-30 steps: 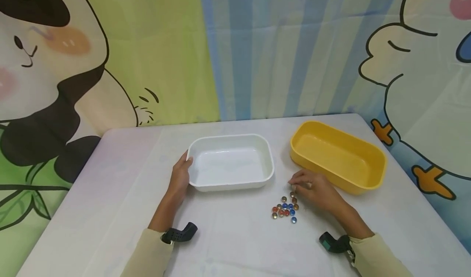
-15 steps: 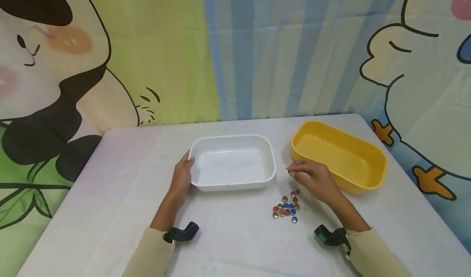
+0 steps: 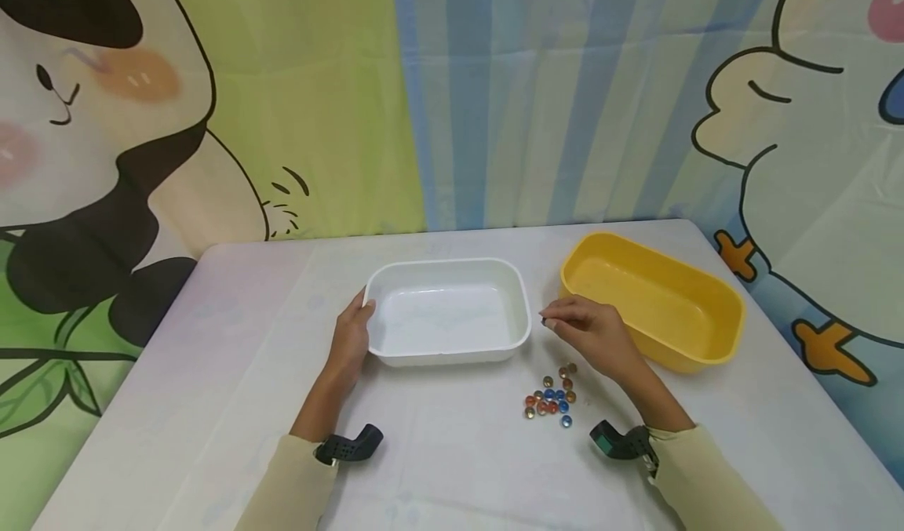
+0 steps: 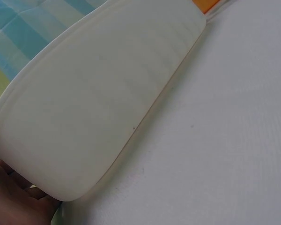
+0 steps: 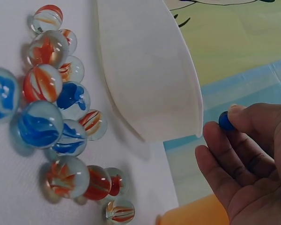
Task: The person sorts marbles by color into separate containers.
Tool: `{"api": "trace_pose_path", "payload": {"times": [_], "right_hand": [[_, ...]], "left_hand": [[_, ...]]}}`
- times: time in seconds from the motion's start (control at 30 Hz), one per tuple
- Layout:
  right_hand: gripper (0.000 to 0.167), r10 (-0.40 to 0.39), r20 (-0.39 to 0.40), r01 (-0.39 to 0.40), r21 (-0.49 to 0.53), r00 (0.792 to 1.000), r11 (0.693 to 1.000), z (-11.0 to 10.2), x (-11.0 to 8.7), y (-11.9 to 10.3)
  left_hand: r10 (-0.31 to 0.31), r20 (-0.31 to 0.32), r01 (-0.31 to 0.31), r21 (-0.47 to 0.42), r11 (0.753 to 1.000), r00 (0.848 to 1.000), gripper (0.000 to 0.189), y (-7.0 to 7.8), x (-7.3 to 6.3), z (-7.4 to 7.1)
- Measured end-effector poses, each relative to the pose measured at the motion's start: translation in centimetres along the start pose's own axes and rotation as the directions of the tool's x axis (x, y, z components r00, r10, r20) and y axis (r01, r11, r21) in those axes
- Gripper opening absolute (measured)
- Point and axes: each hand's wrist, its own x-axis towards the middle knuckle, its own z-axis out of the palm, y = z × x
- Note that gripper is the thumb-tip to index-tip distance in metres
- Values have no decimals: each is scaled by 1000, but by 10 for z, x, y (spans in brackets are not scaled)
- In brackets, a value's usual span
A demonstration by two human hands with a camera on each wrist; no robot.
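My left hand (image 3: 349, 338) grips the left end of a white rectangular tub (image 3: 448, 354), thumb over its rim; the left wrist view has the tub's outer side wall (image 4: 98, 103) with part of the hand (image 4: 18, 197) at the lower left. Between thumb and fingertip, my right hand (image 3: 593, 335) pinches a dark blue marble (image 5: 225, 121). That hand is in the air just right of the tub's right end, in front of the yellow tub. Below it on the table lie several glass marbles (image 3: 553, 407) with orange and blue swirls, seen close up in the right wrist view.
A yellow rectangular tub (image 3: 653, 303) stands angled at the back right of the table. White cloth covers the table (image 3: 233, 358). A printed curtain (image 3: 523, 100) hangs directly behind the table's far edge.
The right hand has risen off the marble group and moved up and left toward the white tub with the pinched marble. My left hand keeps its grip on the tub.
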Motion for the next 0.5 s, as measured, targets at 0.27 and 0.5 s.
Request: {"api": "trace_pose_path", "payload": {"times": [0.27,0.5], "right_hand": [[15,9,-15,-9,-7,1000,1000,2,8,-2],[16,15,-13,-14,22,1000,1000,5,18,2]], "left_hand": [[11,3,-11,-5,1000,1000,53,-1,1,1],[11,-2,-11,-2,1000,1000,53,0,1,0]]}}
